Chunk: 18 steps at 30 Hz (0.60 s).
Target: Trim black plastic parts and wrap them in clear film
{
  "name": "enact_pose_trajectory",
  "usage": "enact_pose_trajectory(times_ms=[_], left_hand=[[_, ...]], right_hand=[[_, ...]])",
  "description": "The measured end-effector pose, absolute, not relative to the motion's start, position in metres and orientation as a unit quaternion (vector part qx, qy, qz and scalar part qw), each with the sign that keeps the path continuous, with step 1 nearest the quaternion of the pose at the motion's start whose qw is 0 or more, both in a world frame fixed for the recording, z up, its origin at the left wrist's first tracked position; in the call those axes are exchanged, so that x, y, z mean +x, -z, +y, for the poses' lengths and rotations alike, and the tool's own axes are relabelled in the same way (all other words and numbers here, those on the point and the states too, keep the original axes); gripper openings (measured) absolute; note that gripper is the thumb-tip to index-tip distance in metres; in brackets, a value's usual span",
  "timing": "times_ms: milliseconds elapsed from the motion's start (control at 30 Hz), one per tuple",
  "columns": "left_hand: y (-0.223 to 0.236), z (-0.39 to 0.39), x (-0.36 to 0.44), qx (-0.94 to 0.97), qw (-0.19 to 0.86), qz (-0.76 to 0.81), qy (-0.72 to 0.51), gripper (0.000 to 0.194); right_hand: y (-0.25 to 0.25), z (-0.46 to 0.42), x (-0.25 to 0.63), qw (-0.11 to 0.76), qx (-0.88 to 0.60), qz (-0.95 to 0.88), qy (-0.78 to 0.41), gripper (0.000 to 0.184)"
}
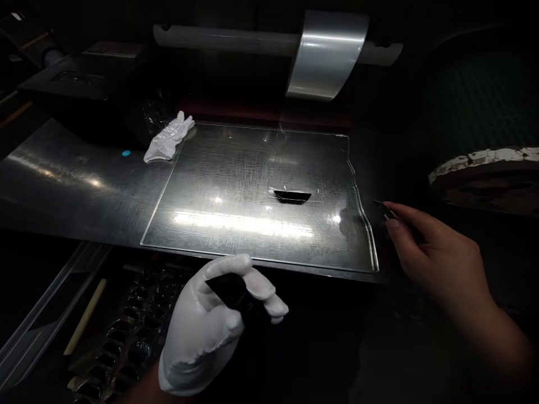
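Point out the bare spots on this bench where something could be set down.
Bare metal lies left of the clear sheet, between the spare white glove and the table's near edge. The sheet is free except for the small dark piece. It is tighter at the sheet's right edge, by the bare right hand. The gloved left hand holds a dark piece below the edge.

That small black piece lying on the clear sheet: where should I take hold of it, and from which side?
The black piece lies flat near the middle of the clear sheet, long side running left to right, nothing touching it. Probably best to come from above and pinch across its short width, near edge to far edge, at its middle. The bare right hand is nearer; the gloved left hand already holds something dark.
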<state>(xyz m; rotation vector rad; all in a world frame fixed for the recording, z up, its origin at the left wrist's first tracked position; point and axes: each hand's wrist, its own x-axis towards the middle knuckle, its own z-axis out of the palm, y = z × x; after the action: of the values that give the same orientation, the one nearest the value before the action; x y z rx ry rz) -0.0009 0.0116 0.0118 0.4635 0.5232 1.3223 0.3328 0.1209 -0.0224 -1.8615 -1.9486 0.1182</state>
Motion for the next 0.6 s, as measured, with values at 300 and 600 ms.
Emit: enact_pose_trajectory(times_ms=[300, 600], left_hand=[[-0.014, 0.014, 0.0, 0.241, 0.694, 0.286, -0.615, 0.03], [0.017, -0.008, 0.0, 0.128, 0.683, 0.435, -0.573, 0.039]], right_hand=[[-0.044, 0.067, 0.275, 0.175, -0.358, -0.892, -0.214, 0.043], [0.01, 0.121, 0.311, 0.24, -0.63, -0.732, -0.098, 0.032]])
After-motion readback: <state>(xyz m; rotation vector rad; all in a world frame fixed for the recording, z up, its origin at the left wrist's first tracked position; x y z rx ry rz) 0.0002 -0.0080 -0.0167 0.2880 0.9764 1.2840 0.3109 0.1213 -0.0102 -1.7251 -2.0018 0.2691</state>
